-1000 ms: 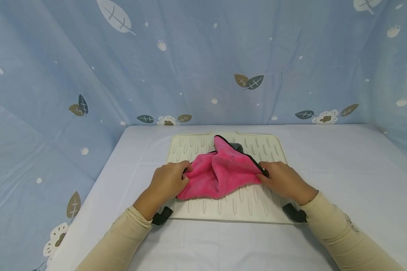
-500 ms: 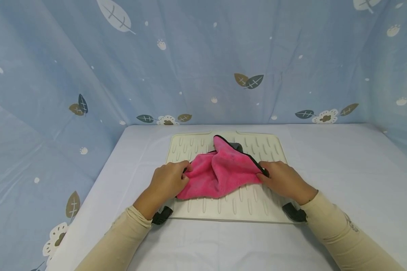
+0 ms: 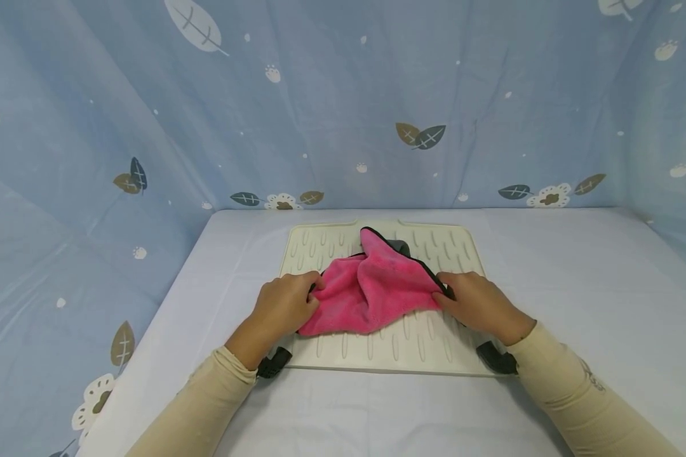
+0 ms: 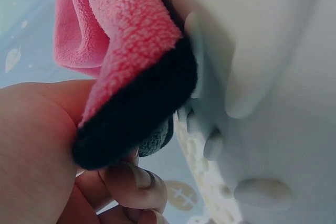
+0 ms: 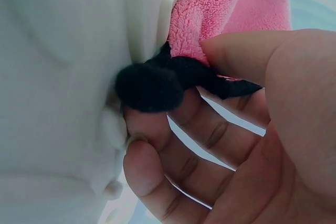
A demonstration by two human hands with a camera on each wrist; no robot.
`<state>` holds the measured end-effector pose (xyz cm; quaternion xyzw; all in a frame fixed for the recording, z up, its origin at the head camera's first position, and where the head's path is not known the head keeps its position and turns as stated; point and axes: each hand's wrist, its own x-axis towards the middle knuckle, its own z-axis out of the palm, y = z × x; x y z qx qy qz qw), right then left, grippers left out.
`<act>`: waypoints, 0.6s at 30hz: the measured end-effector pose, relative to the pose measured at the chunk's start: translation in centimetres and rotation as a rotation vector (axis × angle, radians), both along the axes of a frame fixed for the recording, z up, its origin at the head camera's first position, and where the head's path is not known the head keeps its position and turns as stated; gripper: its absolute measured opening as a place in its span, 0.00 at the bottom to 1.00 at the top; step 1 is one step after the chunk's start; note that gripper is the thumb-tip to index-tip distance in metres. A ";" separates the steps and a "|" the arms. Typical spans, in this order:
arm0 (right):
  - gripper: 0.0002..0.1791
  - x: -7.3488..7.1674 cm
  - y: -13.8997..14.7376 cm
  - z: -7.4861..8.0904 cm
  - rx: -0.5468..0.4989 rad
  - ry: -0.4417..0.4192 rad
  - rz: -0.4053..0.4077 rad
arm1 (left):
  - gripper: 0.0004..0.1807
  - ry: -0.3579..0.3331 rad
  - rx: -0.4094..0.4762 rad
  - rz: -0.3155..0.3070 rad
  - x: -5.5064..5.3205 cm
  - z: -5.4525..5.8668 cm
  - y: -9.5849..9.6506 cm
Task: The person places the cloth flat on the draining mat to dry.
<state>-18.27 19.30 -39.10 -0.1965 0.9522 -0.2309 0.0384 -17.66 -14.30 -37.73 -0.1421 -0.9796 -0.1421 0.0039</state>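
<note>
A pink plush cloth [image 3: 371, 292] with black edging lies bunched over a cream ribbed mat [image 3: 377, 362]. Its top corner stands up in a peak, and a bit of grey fabric [image 3: 400, 246] shows behind it. On the cloth's left side my left hand [image 3: 286, 301] pinches the edge; the left wrist view shows the black trim [image 4: 136, 108] between thumb and fingers. My right hand [image 3: 477, 303] pinches the opposite side, and in the right wrist view the thumb presses on the pink pile above the dark trim [image 5: 152, 85]. Both hands are close over the mat.
The mat lies on a white-covered table [image 3: 577, 285]. Black wrist devices [image 3: 274, 363] sit under each wrist near the mat's front corners. A blue curtain [image 3: 343, 95] with leaf and flower prints rises behind the table and along its sides.
</note>
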 end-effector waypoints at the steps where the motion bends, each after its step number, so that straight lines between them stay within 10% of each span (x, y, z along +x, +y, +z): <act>1: 0.10 0.0 0.0 0.0 -0.001 -0.001 0.000 | 0.11 0.001 -0.001 0.001 0.0 0.0 0.0; 18: 0.10 -0.2 0.3 -0.1 0.004 0.017 -0.015 | 0.14 -0.025 -0.043 0.007 -0.1 0.0 -0.1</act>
